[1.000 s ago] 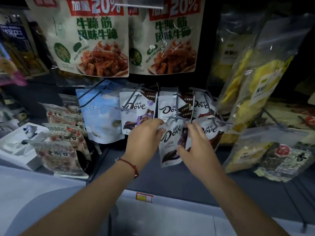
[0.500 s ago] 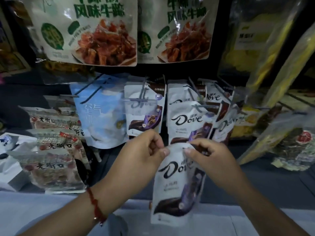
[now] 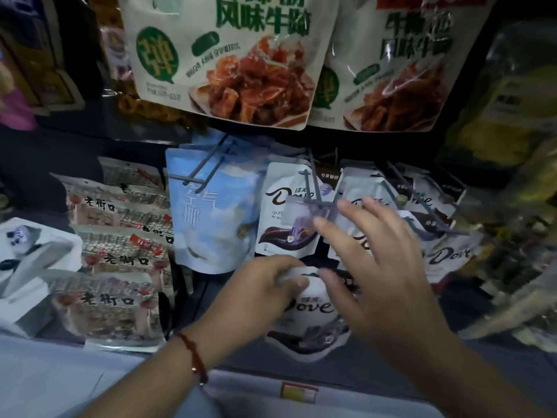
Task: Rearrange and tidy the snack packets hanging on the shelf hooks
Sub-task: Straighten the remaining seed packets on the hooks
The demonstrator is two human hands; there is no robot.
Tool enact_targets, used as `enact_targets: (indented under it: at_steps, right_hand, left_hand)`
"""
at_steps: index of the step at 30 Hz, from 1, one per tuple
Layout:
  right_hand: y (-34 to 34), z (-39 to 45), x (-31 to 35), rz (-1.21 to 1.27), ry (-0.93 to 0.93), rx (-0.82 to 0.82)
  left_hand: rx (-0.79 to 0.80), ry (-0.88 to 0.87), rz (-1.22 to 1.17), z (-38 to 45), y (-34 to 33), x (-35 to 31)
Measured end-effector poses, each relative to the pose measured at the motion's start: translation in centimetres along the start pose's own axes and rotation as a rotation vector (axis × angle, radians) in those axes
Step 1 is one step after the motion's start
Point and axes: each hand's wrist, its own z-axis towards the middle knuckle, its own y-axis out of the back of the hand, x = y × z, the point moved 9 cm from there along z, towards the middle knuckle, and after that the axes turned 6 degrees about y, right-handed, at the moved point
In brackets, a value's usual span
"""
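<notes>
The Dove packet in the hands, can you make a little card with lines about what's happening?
left hand: grip pinching the top of the loose Dove packet
right hand: fingers spread, reaching toward the hook
held packet: off the hooks, below the row
hanging Dove packet: on that hook
blue packet: hangs left of it
beef snack bags: hang above
</notes>
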Motion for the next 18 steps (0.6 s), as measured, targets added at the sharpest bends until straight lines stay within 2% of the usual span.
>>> enact_targets:
  at_steps: [3, 6, 12, 14, 18]
  right_hand:
    - [-1.4, 0.9, -0.3, -0.041, 0.075, 0.009]
    - [-0.4, 2.4, -1.7, 0.074, 0.065, 0.023]
    - [0.6, 4.8, -5.9, 0.629, -0.387, 0.066]
    - [0.1, 5.2, -6.3, 0.732, -0.442, 0.059]
    - [0.1, 4.8, -6.3, 0.734, -0.474, 0.035]
  left_hand:
    - [-0.093, -0.03, 0.032, 0.2, 1.8, 0.1]
    - [-0.204, 0.002, 0.036, 0.7, 3.9, -0.6]
    - [-0.2, -0.076, -0.016, 1.4, 3.6, -2.5]
    - [-0.181, -0.094, -0.069, 2.0, 3.2, -3.3]
    - [-0.224, -0.082, -0.159, 2.9, 3.1, -4.5]
